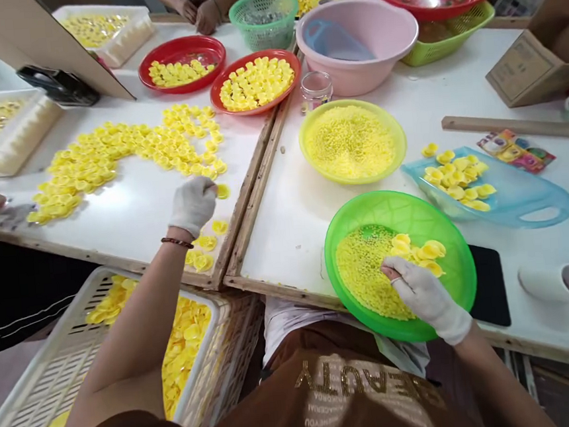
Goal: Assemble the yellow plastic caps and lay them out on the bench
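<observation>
Inside the green basin [416,212], yellow cups [430,252] lie beside yellow beads [362,273]. Right hand [424,294], gloved, reaches over the near right rim, wrist low, fingers bent inward over beads, close to the cups. Grip looks nearly closed; I can't tell if it has hold of anything. Left hand [191,206], gloved, is well left of the basin and farther out, palm down, fingers curled, just beside a single yellow cup [222,191]. Its fingertips are hidden from me; gap and contents unclear. Basin and right forearm partly cover a black slab [491,288] right of the basin.
</observation>
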The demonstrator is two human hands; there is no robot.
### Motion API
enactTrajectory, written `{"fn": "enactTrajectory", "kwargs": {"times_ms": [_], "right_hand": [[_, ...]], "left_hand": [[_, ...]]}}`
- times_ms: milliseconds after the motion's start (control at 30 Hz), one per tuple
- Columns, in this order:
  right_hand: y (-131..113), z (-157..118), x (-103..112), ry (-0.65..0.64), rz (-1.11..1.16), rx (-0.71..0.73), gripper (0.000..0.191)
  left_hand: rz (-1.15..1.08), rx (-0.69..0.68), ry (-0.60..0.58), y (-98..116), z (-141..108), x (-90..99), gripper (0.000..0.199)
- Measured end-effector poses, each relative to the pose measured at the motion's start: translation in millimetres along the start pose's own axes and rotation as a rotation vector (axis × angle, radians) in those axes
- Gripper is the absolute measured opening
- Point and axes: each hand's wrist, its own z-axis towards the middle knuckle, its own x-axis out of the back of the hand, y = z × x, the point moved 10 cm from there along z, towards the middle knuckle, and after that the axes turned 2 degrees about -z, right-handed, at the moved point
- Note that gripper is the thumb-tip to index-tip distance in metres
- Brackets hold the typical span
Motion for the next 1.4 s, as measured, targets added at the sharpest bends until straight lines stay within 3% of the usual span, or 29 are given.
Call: {"fn": "enactTrajectory", "kwargs": {"times_ms": [100, 167, 233, 300, 400, 467, 533, 600, 700, 767, 833, 900, 1000, 1067, 1167, 1300, 1400], "right_hand": [[-9, 8, -11, -0.089, -0.188, 0.071, 0.026], [-17, 13, -21, -0.174, -0.328, 0.101, 0.026], [-25, 15, -32, -0.284, -0.438, 0.107, 0.024], [-31, 14, -44, -0.398, -0.487, 0.088, 0.024], [-32, 13, -56, -0.501, -0.386, -0.007, 0.022], [-24, 16, -57, -0.49, -0.175, -0.124, 0.015], [-13, 19, -53, -0.443, 0.034, -0.215, 0.014], [-6, 21, -44, -0.383, 0.187, -0.256, 0.023], [3, 20, -26, -0.272, 0.45, -0.321, 0.033], [13, 16, -16, -0.151, 0.861, -0.448, 0.035], [24, 11, -11, -0.014, 1.289, -0.572, 0.034], [32, 8, -7, 0.084, 1.557, -0.652, 0.029], [38, 5, -3, 0.206, 1.803, -0.702, 0.023], [39, 6, 3, 0.275, 1.834, -0.67, 0.028], [37, 8, 16, 0.385, 1.787, -0.595, 0.035], [29, 16, 41, 0.567, 1.652, -0.462, 0.042], [20, 25, 57, 0.676, 1.509, -0.348, 0.046]], "left_hand": [[0.029, 0.074, -0.086, -47, 4, -6.8, 0.005], [0.036, 0.092, -0.165, -62, 1, -19.3, 0.006], [0.043, 0.082, -0.235, -62, -2, -30.7, 0.008], [0.062, 0.032, -0.26, -45, -3, -36.2, 0.009], [0.068, -0.119, -0.153, 15, -5, -32.4, 0.014], [-0.017, -0.278, -0.043, 75, -17, -30.7, 0.021], [-0.178, -0.438, -0.046, 140, -42, -44.5, 0.025], [-0.34, -0.541, -0.23, 202, -73, -81.8, 0.026], [-0.442, -0.653, -0.54, 283, -119, -152.9, 0.028], [-0.332, -0.732, -0.63, 323, -137, -197.0, 0.031], [-0.175, -0.727, -0.711, 343, -145, -239.2, 0.03], [-0.073, -0.673, -0.784, 351, -146, -270.4, 0.023], [-0.041, -0.608, -0.827, 351, -143, -288.0, 0.01], [-0.055, -0.577, -0.805, 344, -138, -282.0, 0.007], [-0.115, -0.52, -0.75, 323, -132, -256.7, 0.01], [-0.557, -0.202, -0.943, 284, -154, -234.6, 0.021], [-0.851, -0.055, -1.031, 271, -181, -224.5, 0.03]]}}
